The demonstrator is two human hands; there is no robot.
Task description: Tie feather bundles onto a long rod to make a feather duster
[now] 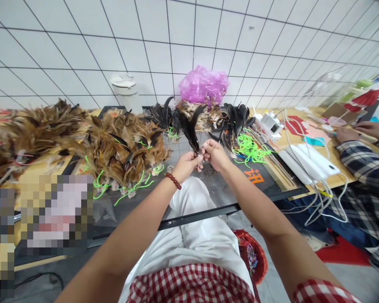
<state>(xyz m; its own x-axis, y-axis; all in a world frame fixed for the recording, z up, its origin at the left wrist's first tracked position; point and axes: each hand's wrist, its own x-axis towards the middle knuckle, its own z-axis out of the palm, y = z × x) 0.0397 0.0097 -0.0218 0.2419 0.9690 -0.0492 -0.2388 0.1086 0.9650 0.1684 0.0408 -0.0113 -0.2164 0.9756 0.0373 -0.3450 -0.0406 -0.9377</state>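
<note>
My left hand (187,167), with a beaded bracelet at its wrist, is closed on the base of a small bunch of black feathers (190,127). The feathers stand up from the grip, tips pointing away from me. My right hand (217,155) pinches at the same base from the right, its fingertips touching or nearly touching those of the left. What lies between the fingertips is too small to make out. Bright green strings (252,148) lie in a tangle to the right, beside more black feathers (236,118). Brown feather bundles (123,147) tied with green string lie to the left.
A pink plastic bag (204,84) and a white lidded container (125,88) stand by the tiled wall. White power strips (309,164) with cables lie at the right. A co-worker's plaid sleeve (360,160) is beyond them. A red basket (259,261) stands below the table edge.
</note>
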